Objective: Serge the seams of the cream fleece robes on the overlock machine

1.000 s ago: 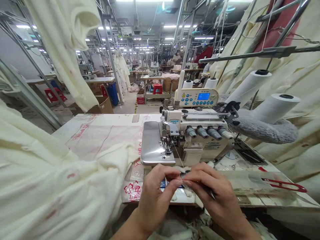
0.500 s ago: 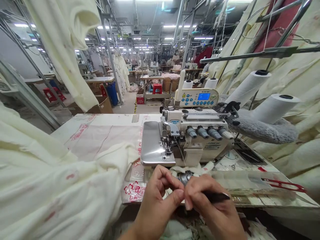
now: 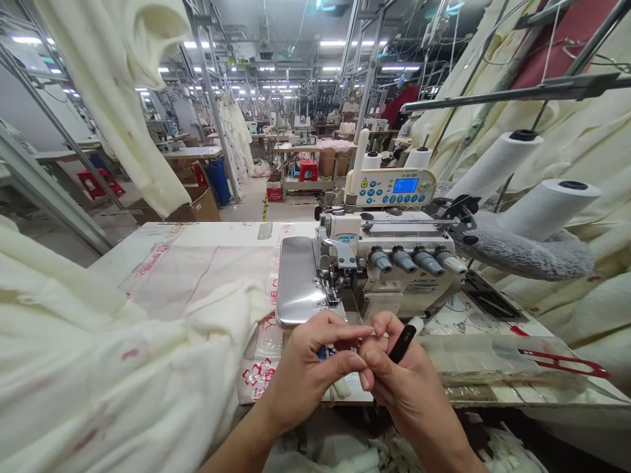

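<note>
In front of the white overlock sewing machine [image 3: 389, 231], my two hands meet at the fingertips. My left hand [image 3: 313, 358] is closed in a pinch at the end of a thin white thread [image 3: 357, 306] that comes down from the needle area; the thread's tip is hidden among the fingers. My right hand [image 3: 414, 394] holds black tweezers [image 3: 403, 343], tucked in the palm with one end showing, while its thumb and finger press together against the left fingertips. The shiny metal plate [image 3: 298, 279] of the machine lies just beyond the left hand.
Cream fleece fabric [image 3: 162, 387] covers the table's left side. Red-handled thread snips [image 3: 566, 361] lie at the right on a clear plastic tray [image 3: 473, 351]. White thread cones [image 3: 555, 210] stand behind. A cream garment [image 3: 113, 98] hangs at upper left; fabric scraps sit below the table edge.
My hands have risen slightly toward the machine and pressed closer together. The right hand has turned, so the tweezers now point up instead of out to the right.
</note>
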A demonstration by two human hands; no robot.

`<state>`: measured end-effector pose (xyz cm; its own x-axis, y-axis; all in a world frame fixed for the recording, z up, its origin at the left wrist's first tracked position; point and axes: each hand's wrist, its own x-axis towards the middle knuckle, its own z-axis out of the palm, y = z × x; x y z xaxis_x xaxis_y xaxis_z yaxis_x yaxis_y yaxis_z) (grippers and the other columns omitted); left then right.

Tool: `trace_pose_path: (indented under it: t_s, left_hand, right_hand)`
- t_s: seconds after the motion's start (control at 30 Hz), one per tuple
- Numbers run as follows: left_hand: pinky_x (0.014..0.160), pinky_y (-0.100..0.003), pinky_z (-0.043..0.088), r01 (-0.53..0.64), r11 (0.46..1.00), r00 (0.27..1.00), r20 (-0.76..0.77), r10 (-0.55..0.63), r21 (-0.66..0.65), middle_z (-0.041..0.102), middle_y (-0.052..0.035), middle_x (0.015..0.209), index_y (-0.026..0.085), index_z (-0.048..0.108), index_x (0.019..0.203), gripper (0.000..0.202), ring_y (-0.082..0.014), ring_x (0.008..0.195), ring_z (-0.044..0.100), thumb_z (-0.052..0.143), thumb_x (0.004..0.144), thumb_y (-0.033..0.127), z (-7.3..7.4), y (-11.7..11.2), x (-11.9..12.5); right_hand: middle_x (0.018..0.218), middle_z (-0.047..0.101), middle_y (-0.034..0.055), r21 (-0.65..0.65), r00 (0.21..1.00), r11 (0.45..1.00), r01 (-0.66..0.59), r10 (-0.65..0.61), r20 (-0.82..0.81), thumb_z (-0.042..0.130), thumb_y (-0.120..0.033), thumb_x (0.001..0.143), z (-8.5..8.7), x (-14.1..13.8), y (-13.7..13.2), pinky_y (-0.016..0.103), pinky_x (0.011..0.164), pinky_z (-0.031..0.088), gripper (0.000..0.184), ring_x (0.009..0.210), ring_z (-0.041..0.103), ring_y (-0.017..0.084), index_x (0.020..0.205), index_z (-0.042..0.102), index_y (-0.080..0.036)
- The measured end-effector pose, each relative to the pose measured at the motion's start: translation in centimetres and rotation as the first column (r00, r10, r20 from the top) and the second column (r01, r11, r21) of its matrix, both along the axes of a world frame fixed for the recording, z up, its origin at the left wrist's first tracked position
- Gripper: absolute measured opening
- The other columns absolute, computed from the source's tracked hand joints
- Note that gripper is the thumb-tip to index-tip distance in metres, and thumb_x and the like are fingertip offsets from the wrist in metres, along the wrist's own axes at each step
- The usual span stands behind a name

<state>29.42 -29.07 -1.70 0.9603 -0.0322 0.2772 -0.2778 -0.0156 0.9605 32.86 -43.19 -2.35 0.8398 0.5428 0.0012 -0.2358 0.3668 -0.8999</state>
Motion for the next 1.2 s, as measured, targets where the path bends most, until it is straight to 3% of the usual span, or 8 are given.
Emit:
trace_pose_path:
  t_s: [0.23,0.47,0.6,0.7,0.83,0.93,1.07,1.2]
  left_hand:
    - [0.075,-0.027,0.044,-0.029,0.982,0.999,-0.029,0.024,-0.188,0.059,-0.0016,0.078,0.026,0.075,0.083,0.010,-0.0148,0.079,0.058,0.070,0.076,0.031,-0.1,-0.8,0.0]
    - [0.066,-0.024,0.039,-0.288,0.953,0.943,0.143,0.299,-0.095,0.055,0.0008,0.063,0.018,0.067,0.070,0.015,-0.0123,0.068,0.051,0.064,0.082,0.026,-0.4,-2.3,0.3]
    - [0.064,-0.024,0.037,-0.418,0.907,0.893,0.166,0.419,-0.041,0.048,0.0009,0.073,0.017,0.052,0.069,0.022,-0.0114,0.069,0.047,0.052,0.089,0.026,-1.1,-2.5,0.4]
    - [0.066,-0.024,0.036,-0.468,0.881,0.865,0.242,0.441,0.066,0.044,0.0006,0.076,0.019,0.044,0.073,0.020,-0.0120,0.073,0.045,0.042,0.093,0.022,-1.4,-2.3,0.3]
    - [0.069,-0.027,0.034,-0.516,0.822,0.840,0.334,0.428,0.243,0.044,-0.0008,0.078,0.019,0.043,0.074,0.021,-0.0139,0.077,0.044,0.036,0.094,0.018,-1.6,-2.0,0.2]
    - [0.063,-0.026,0.032,-0.538,0.783,0.832,0.344,0.435,0.312,0.042,0.0001,0.070,0.019,0.039,0.065,0.029,-0.0135,0.069,0.042,0.036,0.094,0.021,-1.8,-1.5,0.2]
    - [0.058,-0.025,0.032,-0.494,0.846,0.852,0.304,0.426,0.199,0.042,0.0010,0.063,0.017,0.045,0.059,0.039,-0.0126,0.062,0.042,0.047,0.090,0.041,-2.0,-0.4,0.0]
    - [0.071,-0.025,0.042,-0.306,0.951,0.931,0.224,0.288,0.048,0.056,-0.0018,0.084,0.023,0.063,0.106,0.037,-0.0146,0.077,0.051,0.068,0.075,0.041,-2.1,0.0,-0.2]
  right_hand:
    - [0.045,0.054,-0.0095,-0.005,0.984,0.993,-0.114,0.112,-0.138,0.075,-0.044,0.069,0.5,0.4,-0.2,0.009,0.032,0.012,0.056,0.032,0.015,-0.001,0.080,0.024,-0.026]
    - [0.047,0.053,-0.0102,-0.003,0.992,0.999,-0.052,0.051,-0.118,0.068,-0.046,0.076,0.4,0.5,0.2,0.010,0.031,0.011,0.044,0.032,0.014,0.000,0.087,0.030,-0.026]
    - [0.054,0.053,-0.0085,-0.122,0.994,0.988,0.094,-0.086,0.071,0.068,-0.044,0.076,0.5,-0.1,0.3,0.013,0.035,0.021,0.040,0.037,0.027,0.002,0.102,0.044,-0.025]
    - [0.061,0.056,-0.0042,-0.277,0.905,0.900,0.337,-0.228,0.360,0.070,-0.036,0.075,0.8,-0.5,0.1,0.018,0.047,0.038,0.031,0.050,0.046,0.008,0.100,0.060,-0.022]
    - [0.071,0.063,0.0010,-0.287,0.711,0.829,0.480,-0.175,0.681,0.062,-0.028,0.082,1.1,-0.4,-0.1,0.023,0.062,0.045,0.010,0.067,0.058,0.014,0.076,0.067,-0.021]
    - [0.066,0.060,-0.0005,-0.324,0.707,0.830,0.455,-0.115,0.698,0.057,-0.030,0.085,1.3,-0.1,-0.2,0.021,0.058,0.042,0.017,0.061,0.054,0.012,0.071,0.063,-0.020]
    - [0.059,0.053,-0.0016,-0.408,0.816,0.822,0.396,-0.112,0.567,0.055,-0.039,0.085,1.4,0.1,-0.3,0.021,0.051,0.038,0.028,0.056,0.048,0.011,0.066,0.058,-0.018]
    - [0.056,0.049,-0.0030,-0.406,0.879,0.852,0.330,-0.119,0.463,0.058,-0.043,0.082,1.1,0.1,-0.5,0.020,0.047,0.034,0.030,0.051,0.042,0.009,0.065,0.058,-0.018]
